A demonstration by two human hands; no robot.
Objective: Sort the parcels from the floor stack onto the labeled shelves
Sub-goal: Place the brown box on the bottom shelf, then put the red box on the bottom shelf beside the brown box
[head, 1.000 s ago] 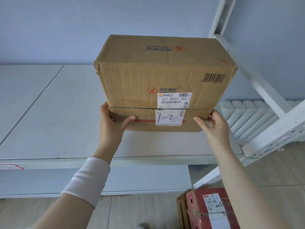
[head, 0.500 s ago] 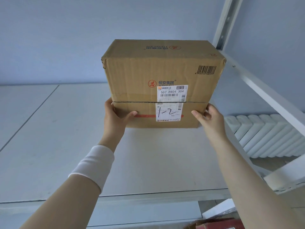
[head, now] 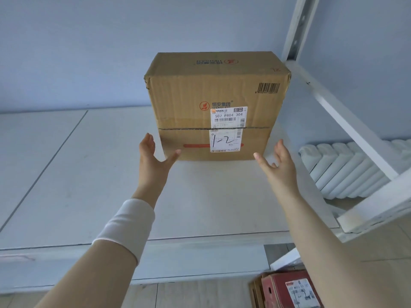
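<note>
A brown cardboard parcel (head: 213, 103) stands upright on the white shelf board (head: 89, 174), toward its back right. A white label on its front reads "1-2" in handwriting. My left hand (head: 153, 156) hovers just off the parcel's lower left corner, fingers straight and spread, holding nothing. My right hand (head: 275, 161) is a short way off the lower right corner, also spread and empty. Neither hand touches the box.
A white perforated shelf upright and slanted brace (head: 333, 112) stand to the right of the parcel. Behind them is a white radiator (head: 347, 167). On the floor at bottom right lies a red parcel (head: 289, 290) with a white label.
Both hands gripped the parcel's lower corners while it slid back onto the shelf. Now they have let go and drawn slightly back and apart; the parcel rests alone.
</note>
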